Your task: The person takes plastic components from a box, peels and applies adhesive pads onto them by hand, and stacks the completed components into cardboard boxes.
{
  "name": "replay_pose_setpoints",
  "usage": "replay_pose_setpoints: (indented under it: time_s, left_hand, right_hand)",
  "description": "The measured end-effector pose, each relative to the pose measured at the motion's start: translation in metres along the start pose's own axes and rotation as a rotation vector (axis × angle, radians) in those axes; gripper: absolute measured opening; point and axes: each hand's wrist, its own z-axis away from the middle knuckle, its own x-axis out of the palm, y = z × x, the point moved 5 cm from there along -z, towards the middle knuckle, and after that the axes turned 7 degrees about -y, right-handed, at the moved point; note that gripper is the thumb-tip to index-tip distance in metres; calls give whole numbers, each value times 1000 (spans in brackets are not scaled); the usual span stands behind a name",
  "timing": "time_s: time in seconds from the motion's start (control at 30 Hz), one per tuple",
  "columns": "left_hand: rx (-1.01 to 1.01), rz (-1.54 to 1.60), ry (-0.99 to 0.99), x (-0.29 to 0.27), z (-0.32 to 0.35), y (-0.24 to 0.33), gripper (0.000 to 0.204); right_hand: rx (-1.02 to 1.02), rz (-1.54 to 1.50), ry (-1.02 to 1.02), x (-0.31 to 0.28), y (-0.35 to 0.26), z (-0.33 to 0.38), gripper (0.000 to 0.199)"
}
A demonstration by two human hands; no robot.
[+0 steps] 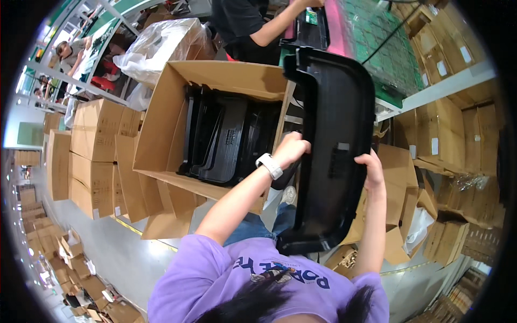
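A long black plastic housing [327, 145], shaped like a shallow tray with rounded corners and a small vent grid, is held up in front of my body. My left hand [291, 149], with a white watch on its wrist, grips the housing's left edge. On the opposite edge my right hand [371, 168] is closed, thumb over the rim and fingers mostly hidden behind. To the left stands an open cardboard box [156, 134]. Several similar black housings [229, 142] stand side by side inside it.
Beyond the box, a co-worker [242, 27] in black works at a bench with pink and green surfaces [377, 43]. Stacked cartons [94, 151] stand at the left, and shelves of boxes [436, 129] at the right. An open carton [412, 220] with plastic wrap sits near my right arm.
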Motion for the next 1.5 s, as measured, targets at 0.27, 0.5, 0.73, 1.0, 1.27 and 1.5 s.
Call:
replay_pose_setpoints:
  time_s: [0.27, 0.5, 0.73, 1.0, 1.27, 1.5]
  left_hand:
    - [-201, 517, 23, -100, -26, -53, 28]
    - [-210, 667, 100, -147, -103, -68, 33]
    - [-237, 757, 95, -176, -133, -145, 36]
    - [161, 1146, 264, -156, -91, -108, 76]
    - [-15, 489, -8, -158, -22, -64, 27]
    - [-124, -84, -402, -180, 24, -72, 56]
  right_hand:
    - [-119, 838, -78, 99, 22, -138, 51]
    - [-298, 1295, 87, 135, 14, -239, 58]
    - [-213, 1366, -68, 145, 50, -253, 68]
    - [-173, 1499, 199, 126, 63, -218, 61]
    - [-52, 817, 280, 123, 97, -89, 59]
    - [61, 426, 161, 204, 220, 33, 85]
